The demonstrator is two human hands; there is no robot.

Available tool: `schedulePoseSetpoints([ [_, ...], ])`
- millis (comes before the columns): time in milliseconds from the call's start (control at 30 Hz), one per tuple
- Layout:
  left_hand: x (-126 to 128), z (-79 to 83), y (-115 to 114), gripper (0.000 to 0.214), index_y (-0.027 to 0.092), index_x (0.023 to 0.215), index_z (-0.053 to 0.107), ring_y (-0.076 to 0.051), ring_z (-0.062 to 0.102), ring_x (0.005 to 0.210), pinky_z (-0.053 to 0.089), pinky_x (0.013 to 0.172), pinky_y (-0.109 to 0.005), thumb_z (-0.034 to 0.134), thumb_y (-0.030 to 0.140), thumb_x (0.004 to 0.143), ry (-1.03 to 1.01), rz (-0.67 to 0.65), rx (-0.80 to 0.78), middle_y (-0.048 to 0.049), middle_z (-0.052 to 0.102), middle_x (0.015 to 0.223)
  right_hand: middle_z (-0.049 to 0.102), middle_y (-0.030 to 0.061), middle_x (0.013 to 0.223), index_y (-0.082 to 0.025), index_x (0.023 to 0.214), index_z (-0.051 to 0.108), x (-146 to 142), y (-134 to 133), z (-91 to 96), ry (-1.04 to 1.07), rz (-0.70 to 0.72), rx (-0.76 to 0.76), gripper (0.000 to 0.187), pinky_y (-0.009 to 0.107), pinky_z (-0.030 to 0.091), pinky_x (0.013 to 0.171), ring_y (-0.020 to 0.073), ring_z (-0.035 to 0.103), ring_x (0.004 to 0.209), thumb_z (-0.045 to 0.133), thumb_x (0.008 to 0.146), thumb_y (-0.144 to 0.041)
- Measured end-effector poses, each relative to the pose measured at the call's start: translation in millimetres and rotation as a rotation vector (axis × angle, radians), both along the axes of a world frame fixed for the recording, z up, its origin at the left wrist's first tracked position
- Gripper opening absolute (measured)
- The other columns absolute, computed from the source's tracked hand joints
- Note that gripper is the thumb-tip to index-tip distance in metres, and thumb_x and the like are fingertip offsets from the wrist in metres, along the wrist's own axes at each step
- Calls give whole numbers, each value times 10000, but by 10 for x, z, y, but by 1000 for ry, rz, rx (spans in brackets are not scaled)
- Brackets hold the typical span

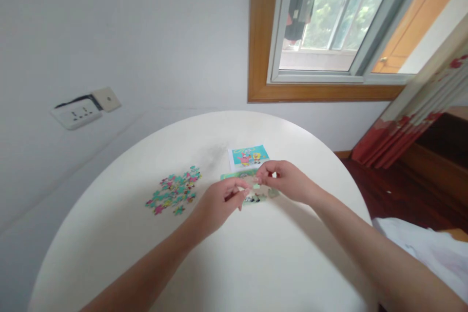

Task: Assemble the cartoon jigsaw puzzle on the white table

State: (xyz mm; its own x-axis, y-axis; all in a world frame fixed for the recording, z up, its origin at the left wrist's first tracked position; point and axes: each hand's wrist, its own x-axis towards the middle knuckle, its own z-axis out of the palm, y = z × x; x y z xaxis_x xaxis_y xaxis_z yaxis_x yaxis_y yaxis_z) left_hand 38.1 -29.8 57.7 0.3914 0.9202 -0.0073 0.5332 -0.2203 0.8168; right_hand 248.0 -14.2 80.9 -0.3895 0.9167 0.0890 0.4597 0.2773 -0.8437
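Near edge: both forearms reach in over the bare white counter (226,263); white cloth (420,249) low at the right, off the counter.

Mid-counter the hands meet. Left hand (218,203): fingers curled, thumb & forefinger drawn together at the tips; can't tell if it grips anything or just steadies. Right hand (288,181): thumb & fingers pinched on a small pale piece (256,186), held just above the part-built puzzle (255,198), which lies flat under & between both hands, w/ a green edge showing beyond the left fingertips.

Judgement on doing this bit well: keep the piece flat and turn it till the tabs line up before pressing. Press straight down, light force, no sliding, or the joined section may shift or pop apart. Left fingertips are best kept on the built part as an anchor.

Loose pieces (174,190), teal, pink & yellow, sit in a scatter left of the hands, well apart from the puzzle. Just beyond the puzzle lies a cartoon picture (249,156), face up, handy for checking colour vs. position.

Far: wall socket (76,113) at left, window (329,19) & curtain (413,122) at right.
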Motion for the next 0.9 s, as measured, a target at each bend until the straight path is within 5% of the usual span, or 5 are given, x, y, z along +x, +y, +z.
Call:
schedulePoseSetpoints([
  [167, 268, -162, -3, 188, 221, 995, 650, -195, 552, 884, 418, 795, -316, 567, 277, 836, 231, -68, 366, -41, 594, 945, 590, -12, 675, -157, 736, 648, 425, 121, -195, -86, -98, -30, 205, 247, 355, 652, 117, 467, 655, 560, 783, -335],
  [267, 454, -269, -3, 206, 223, 963, 652, -258, 499, 1024, 378, 903, -393, 658, 347, 799, 346, -20, 480, -60, 571, 984, 529, -21, 612, -146, 702, 631, 506, 140, -405, -96, -118, -92, 269, 248, 322, 592, 110, 415, 598, 575, 762, -403],
  [433, 644, -355, 14, 370, 227, 1028, 621, -278, 463, 1058, 358, 898, -418, 702, 463, 756, 424, 16, 492, -62, 557, 1048, 540, -18, 643, -159, 725, 591, 578, 119, -501, -56, -70, -90, 234, 245, 321, 580, 112, 440, 600, 557, 772, -385],
  [567, 669, -368, 19, 333, 238, 1013, 614, -257, 461, 1049, 355, 892, -393, 685, 461, 777, 435, 23, 509, -39, 554, 1019, 602, 2, 723, -186, 813, 544, 617, 127, -505, 120, 2, -172, 141, 260, 400, 654, 142, 548, 696, 528, 791, -324],
  [900, 696, -301, 75, 196, 221, 924, 641, -225, 500, 994, 335, 825, -357, 664, 386, 821, 502, -27, 576, -18, 605, 958, 601, -20, 649, -208, 814, 519, 570, 153, -586, 89, 9, -248, 95, 254, 420, 622, 136, 556, 628, 505, 774, -293],
])
